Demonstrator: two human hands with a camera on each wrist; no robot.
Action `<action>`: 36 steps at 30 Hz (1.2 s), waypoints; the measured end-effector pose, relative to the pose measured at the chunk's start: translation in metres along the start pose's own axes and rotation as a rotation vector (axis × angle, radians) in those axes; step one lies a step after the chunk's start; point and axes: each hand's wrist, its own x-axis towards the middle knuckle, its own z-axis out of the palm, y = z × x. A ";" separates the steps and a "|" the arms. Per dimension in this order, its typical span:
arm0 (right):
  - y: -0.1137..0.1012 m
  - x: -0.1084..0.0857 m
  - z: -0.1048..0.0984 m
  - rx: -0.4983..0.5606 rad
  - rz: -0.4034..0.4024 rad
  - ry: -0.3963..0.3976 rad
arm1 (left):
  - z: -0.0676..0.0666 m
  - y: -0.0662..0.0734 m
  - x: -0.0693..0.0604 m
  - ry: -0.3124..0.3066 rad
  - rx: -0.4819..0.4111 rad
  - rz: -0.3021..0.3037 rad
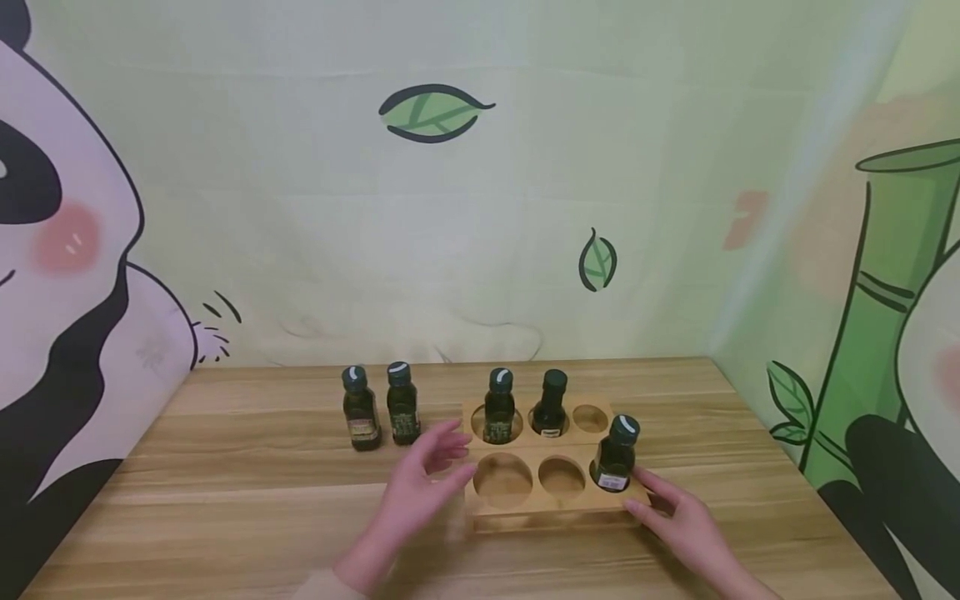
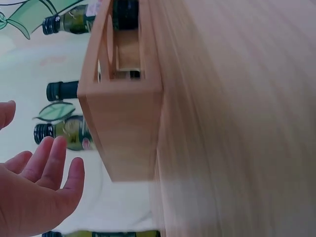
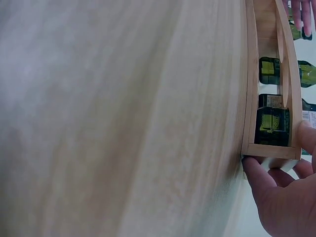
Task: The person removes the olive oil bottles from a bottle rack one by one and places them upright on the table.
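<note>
A wooden bottle rack (image 1: 555,523) with two rows of round holes stands on the table. Dark green bottles with dark caps sit in it: one at back left (image 1: 498,408), another at back middle (image 1: 552,407), a third at front right (image 1: 617,457). My right hand (image 1: 686,527) grips the rack's right end, its thumb by the front corner; the right wrist view shows fingers bent against the end board (image 3: 273,151). Beside the rack's left end, my left hand (image 1: 420,483) holds nothing, fingers spread and slightly bent. In the left wrist view it is apart from the rack's end board (image 2: 123,133).
Two more dark bottles, one at far left (image 1: 362,412) and one closer to the rack (image 1: 403,407), stand upright on the wooden table (image 1: 247,483). Behind the table hangs a printed backdrop (image 1: 300,208) with pandas, leaves and bamboo.
</note>
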 end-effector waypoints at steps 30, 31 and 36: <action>-0.001 0.000 0.000 0.001 -0.011 0.012 | 0.095 0.028 0.029 -0.177 -0.054 0.054; -0.001 -0.001 0.000 0.003 -0.010 0.013 | 0.098 0.029 0.030 -0.179 -0.059 0.047; 0.000 -0.002 -0.002 0.018 -0.014 0.011 | 0.111 0.031 0.036 -0.176 -0.071 0.025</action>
